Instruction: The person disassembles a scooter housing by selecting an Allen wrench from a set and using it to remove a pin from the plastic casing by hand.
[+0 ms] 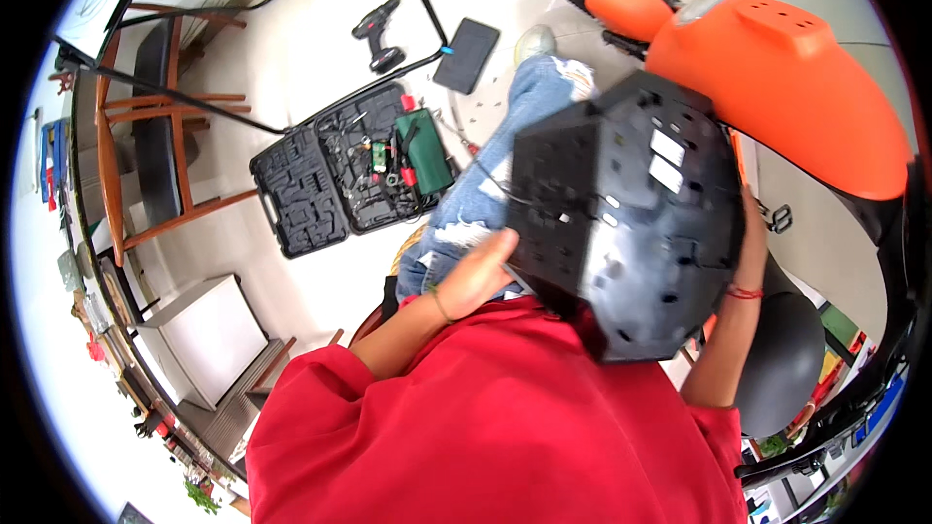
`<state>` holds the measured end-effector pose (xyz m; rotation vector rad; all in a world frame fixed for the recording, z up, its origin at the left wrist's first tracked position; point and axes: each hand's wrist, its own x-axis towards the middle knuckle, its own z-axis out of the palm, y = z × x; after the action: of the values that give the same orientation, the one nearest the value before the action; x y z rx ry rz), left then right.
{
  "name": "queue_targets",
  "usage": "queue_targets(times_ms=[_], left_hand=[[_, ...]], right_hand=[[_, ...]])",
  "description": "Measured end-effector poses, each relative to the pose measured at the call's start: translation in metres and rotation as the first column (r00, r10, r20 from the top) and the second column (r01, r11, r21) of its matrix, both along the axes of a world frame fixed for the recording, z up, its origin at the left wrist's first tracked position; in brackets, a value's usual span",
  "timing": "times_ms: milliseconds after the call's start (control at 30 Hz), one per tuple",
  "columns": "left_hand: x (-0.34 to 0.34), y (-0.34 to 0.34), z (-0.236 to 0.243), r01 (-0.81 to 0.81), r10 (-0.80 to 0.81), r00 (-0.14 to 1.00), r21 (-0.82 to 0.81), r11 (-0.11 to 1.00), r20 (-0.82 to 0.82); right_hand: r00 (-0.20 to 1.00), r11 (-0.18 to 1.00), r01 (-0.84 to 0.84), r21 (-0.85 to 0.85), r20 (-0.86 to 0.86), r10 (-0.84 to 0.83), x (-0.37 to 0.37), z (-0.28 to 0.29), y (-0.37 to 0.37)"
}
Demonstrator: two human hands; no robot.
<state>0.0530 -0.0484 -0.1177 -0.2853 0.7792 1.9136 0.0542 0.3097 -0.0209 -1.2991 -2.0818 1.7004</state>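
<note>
A large black plastic housing (631,223), faceted and dotted with small holes and slots, is held up in front of my lap. Two white rectangles show on its upper face. My left hand (482,274) grips its left lower edge, with the thumb on the near side and the other fingers mostly hidden. On the opposite side, my right hand (751,238) holds the right edge, its fingers largely out of sight behind the part. The housing hides much of my right leg and part of an orange scooter body (767,87) beyond it.
On the floor ahead lie a cordless drill (379,36), a dark flat box (467,55) and scattered small parts. An opened black tool case (309,196) holds tools, with a green case (424,150) over its right side. A wooden chair (175,126) lies left; a dark seat (784,359) is right.
</note>
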Motion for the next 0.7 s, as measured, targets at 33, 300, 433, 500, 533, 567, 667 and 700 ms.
queue_targets(times_ms=[33,300,433,500,533,567,667,700], left_hand=[[0.021,-0.006,0.014,0.177,-0.18,0.984,-0.133,0.975,-0.013],[-0.022,-0.011,0.023,0.33,-0.796,0.391,-0.737,0.59,-0.462],[-0.027,-0.043,0.027,0.083,-0.685,0.156,-0.681,0.727,-0.712],[-0.041,-0.055,0.022,0.065,-0.611,0.147,-0.609,0.791,-0.778],[-0.05,-0.061,0.017,0.071,-0.582,0.282,-0.589,0.805,-0.763],[-0.052,-0.075,0.018,0.088,-0.551,0.418,-0.572,0.816,-0.722],[-0.054,-0.098,-0.004,0.115,-0.435,0.807,-0.615,0.78,-0.4],[-0.057,-0.105,-0.008,0.122,-0.447,0.823,-0.659,0.742,-0.351]], right_hand=[[0.996,0.999,0.003,-0.043,0.085,0.001,0.028,-0.004,0.02],[0.996,0.993,0.076,-0.092,0.046,-0.072,0.032,0.009,0.003],[0.979,0.811,-0.187,0.554,0.17,0.109,0.072,0.012,0.015],[0.989,0.673,-0.148,0.725,0.112,0.096,0.053,0.052,-0.026],[0.997,0.699,-0.052,0.713,0.072,0.0,0.041,0.071,-0.048],[0.998,0.824,0.004,0.566,-0.057,0.034,0.039,0.086,-0.062],[0.935,0.997,0.074,0.029,-0.351,-0.059,-0.011,0.099,-0.119],[0.908,0.98,-0.089,-0.177,-0.419,0.007,-0.03,0.096,-0.122]])
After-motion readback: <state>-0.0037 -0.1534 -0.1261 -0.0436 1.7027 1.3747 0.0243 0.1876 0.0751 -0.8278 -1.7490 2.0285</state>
